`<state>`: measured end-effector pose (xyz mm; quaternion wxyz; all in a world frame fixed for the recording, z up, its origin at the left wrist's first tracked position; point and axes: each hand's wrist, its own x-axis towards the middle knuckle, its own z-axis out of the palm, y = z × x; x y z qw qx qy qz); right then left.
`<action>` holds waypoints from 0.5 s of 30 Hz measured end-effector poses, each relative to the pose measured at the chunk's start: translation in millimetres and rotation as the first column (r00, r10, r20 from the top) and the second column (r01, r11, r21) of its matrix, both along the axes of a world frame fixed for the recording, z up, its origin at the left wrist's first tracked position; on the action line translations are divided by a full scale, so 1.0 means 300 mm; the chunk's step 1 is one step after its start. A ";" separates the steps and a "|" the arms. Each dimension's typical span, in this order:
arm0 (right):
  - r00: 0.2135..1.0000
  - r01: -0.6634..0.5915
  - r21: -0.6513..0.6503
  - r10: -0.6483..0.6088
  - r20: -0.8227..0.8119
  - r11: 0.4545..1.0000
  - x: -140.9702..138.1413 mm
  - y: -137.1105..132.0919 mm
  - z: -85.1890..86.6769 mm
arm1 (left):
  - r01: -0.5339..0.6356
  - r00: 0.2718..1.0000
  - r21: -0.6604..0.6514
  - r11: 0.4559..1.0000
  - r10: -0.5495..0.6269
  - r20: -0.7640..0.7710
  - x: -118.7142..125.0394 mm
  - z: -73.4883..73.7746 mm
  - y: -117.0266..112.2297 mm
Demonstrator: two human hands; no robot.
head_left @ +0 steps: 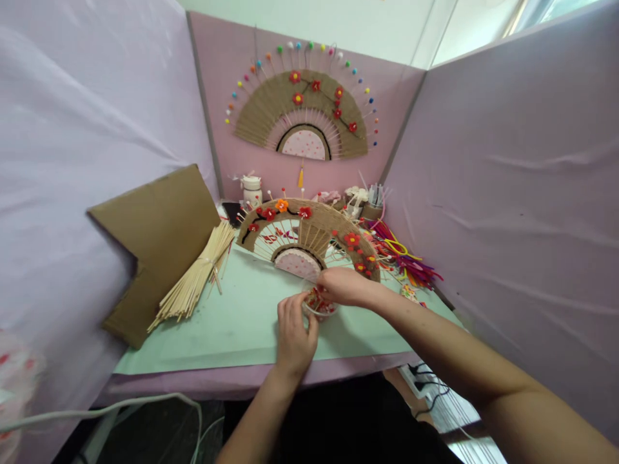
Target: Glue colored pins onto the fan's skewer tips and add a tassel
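Note:
A small clear cup [320, 304] of red and orange bits sits on the green mat [232, 322] near the front of the table. My left hand [293, 335] lies against the cup's left side, fingers curled round it. My right hand [344, 285] reaches over the cup from the right, its fingertips bunched down into the contents. What they pinch is hidden. Just behind the cup stands a brown woven fan [309, 235] on sticks, decorated with red and orange flowers.
A bundle of bamboo sticks [196, 277] and a brown cardboard piece [159, 238] lie at the left. Coloured pipe cleaners [406, 258] lie at the right, jars and cups [360, 203] stand at the back. A finished fan [302, 116] hangs on the pink partition.

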<state>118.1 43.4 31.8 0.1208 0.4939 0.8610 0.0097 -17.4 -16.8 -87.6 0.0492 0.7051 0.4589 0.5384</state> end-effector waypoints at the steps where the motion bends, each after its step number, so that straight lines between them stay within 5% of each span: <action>1: 0.999 -0.012 0.002 0.012 -0.052 1.000 0.012 0.003 0.006 | 0.005 1.000 0.000 1.000 -0.005 -0.001 0.000 -0.002 0.002; 5: 0.975 -0.060 0.007 0.060 -0.213 0.998 0.039 0.019 0.007 | 0.020 1.000 0.001 1.000 -0.020 -0.007 -0.002 -0.008 0.006; 15: 0.994 -0.010 -0.032 0.013 0.108 0.999 -0.035 0.017 -0.048 | 0.026 1.000 0.010 1.000 -0.025 -0.007 -0.001 -0.010 0.007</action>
